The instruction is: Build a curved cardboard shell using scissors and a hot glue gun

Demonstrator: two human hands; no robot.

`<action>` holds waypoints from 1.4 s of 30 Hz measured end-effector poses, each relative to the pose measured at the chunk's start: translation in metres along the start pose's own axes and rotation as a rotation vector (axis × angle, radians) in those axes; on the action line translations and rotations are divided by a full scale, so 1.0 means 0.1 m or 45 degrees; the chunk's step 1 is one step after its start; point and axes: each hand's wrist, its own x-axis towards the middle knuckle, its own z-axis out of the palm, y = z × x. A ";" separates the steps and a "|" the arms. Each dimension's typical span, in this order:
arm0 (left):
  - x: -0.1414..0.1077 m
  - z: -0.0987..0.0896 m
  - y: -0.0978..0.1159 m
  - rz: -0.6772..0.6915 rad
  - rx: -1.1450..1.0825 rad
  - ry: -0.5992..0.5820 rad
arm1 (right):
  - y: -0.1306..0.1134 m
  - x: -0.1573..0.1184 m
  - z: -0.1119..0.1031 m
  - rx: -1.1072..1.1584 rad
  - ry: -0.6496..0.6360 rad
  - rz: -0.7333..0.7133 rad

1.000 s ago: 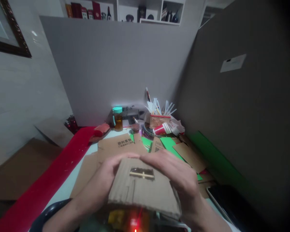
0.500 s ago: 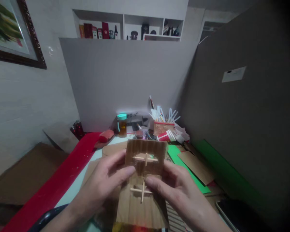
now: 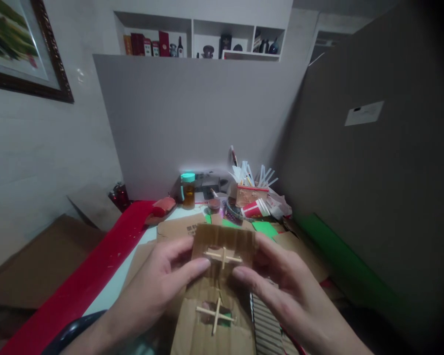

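While your left hand [image 3: 162,277] gripped one side of the cardboard piece [image 3: 215,282], your right hand [image 3: 286,280] gripped the other.

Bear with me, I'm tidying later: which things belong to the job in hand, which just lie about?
Apparently in use:
brown cardboard piece with openings, held by left hand and right hand
crossed thin pale wooden sticks

Likely lying about:
amber bottle with turquoise lid
red-and-white paper cups
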 end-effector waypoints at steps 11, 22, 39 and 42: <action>0.00 -0.04 -0.07 0.077 0.120 0.091 | 0.09 0.00 0.02 -0.237 0.102 -0.302; -0.03 0.03 -0.03 0.149 0.104 0.140 | 0.22 -0.02 -0.01 -0.430 0.103 -0.662; 0.08 -0.03 -0.10 -0.072 -0.027 0.202 | 0.25 -0.07 -0.11 -1.248 0.275 -1.009; 0.05 0.02 -0.05 -0.232 -0.504 0.258 | 0.27 -0.07 -0.09 -1.391 0.305 -1.037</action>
